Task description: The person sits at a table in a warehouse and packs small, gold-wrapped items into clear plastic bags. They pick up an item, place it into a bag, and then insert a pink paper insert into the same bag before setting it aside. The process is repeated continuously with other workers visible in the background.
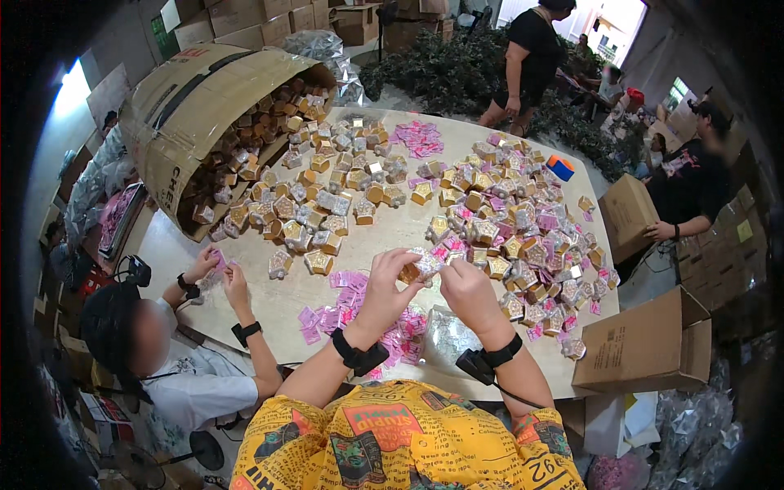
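Observation:
Over the near side of the table my left hand (388,284) is closed around a small gold box (425,265) in crinkled clear plastic. My right hand (471,292) has its fingers pinched together at the box's right side; what exactly lies between them is hidden. Beneath and left of my hands spreads a pile of pink printed packets (349,298). A clear plastic bag (451,336) lies on the table below my right hand. To the right, many wrapped gold boxes (513,245) lie heaped with pink packets among them.
A large carton (192,98) lies tipped at the left, spilling gold boxes onto the table (163,249). At the left a co-worker (200,367) handles a pink packet. An open carton (645,347) stands at the right edge. Another person holds a carton (627,214). An orange-and-blue tape roll (560,168) lies beyond.

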